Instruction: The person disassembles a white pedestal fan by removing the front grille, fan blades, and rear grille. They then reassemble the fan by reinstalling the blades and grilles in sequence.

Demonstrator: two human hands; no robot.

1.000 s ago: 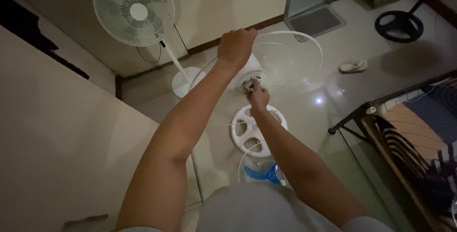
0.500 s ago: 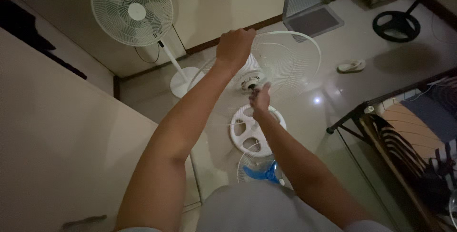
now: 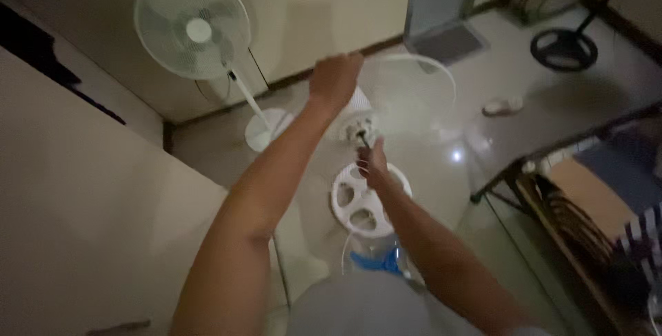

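Note:
My left hand (image 3: pixel 335 77) is closed on the rim of a white wire fan guard (image 3: pixel 420 91) held up in front of me. Behind the guard sits the fan's white motor head (image 3: pixel 356 124) with a dark shaft sticking out. My right hand (image 3: pixel 373 162) has its fingertips pinched at that shaft's tip. Below on the floor stands the fan's round white base (image 3: pixel 365 198) with openings, and a blue fan blade (image 3: pixel 378 262) lies near my body.
A second white pedestal fan (image 3: pixel 193 29) stands at the wall on the left. A black round stand base (image 3: pixel 564 48) is at the far right, a slipper (image 3: pixel 503 106) lies on the tiled floor, and a dark wooden chair frame (image 3: pixel 552 205) is at the right.
My right hand has slid slightly down and away from the motor head along the shaft. The left hand keeps its hold on the guard rim.

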